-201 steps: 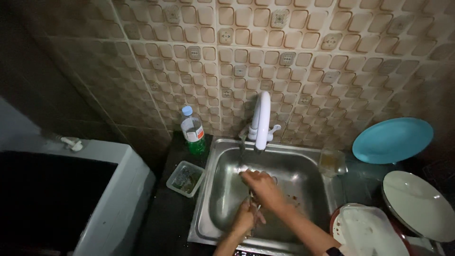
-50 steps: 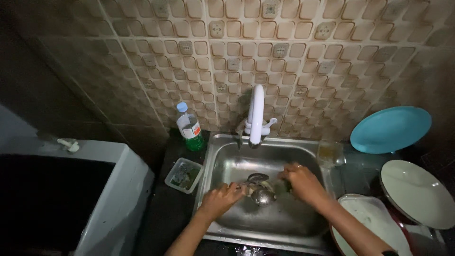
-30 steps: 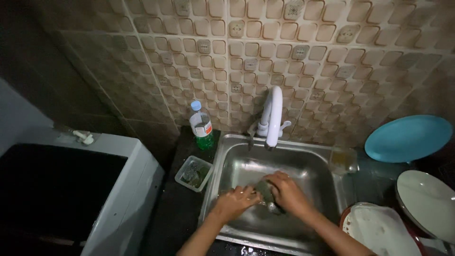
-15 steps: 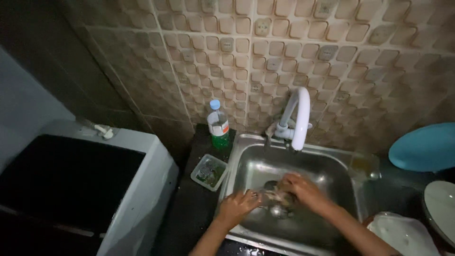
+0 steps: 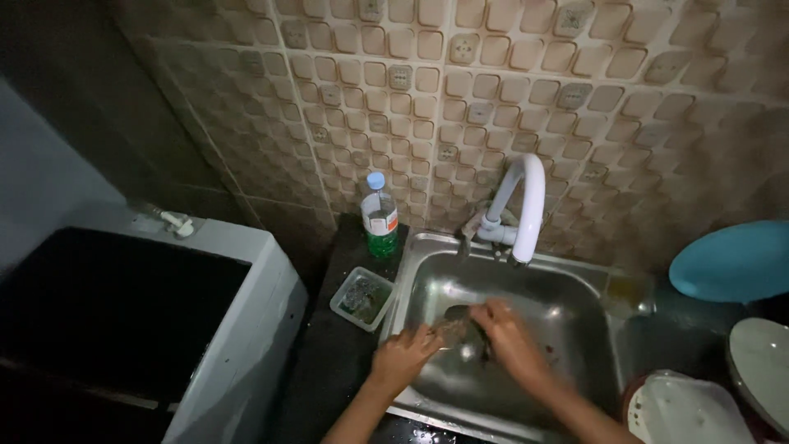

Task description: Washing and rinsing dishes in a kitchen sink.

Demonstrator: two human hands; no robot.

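A: What are the fingers (image 5: 427,335) doing?

B: Those of the left hand (image 5: 403,355) are curled onto a small, dull, blurred object (image 5: 454,329) over the middle of the stainless steel sink basin (image 5: 567,308); what it is I cannot tell. The right hand (image 5: 508,339) is cupped beside it, fingers bent together and touching the same object from the other side.

A: And around them?

B: Above the hands arches a white curved plastic tap (image 5: 522,205), fixed at the sink's back rim. Left of the sink, on the dark desk (image 5: 329,370), sits a small clear rectangular tub (image 5: 362,297), and behind it a clear plastic bottle with green liquid and a pale blue cap (image 5: 379,215). Farther left stands a white machine with a dark lid (image 5: 131,312). To the right lie a round blue plate (image 5: 731,261) and white dishes (image 5: 682,411). Patterned beige tiles (image 5: 460,74) cover the wall.
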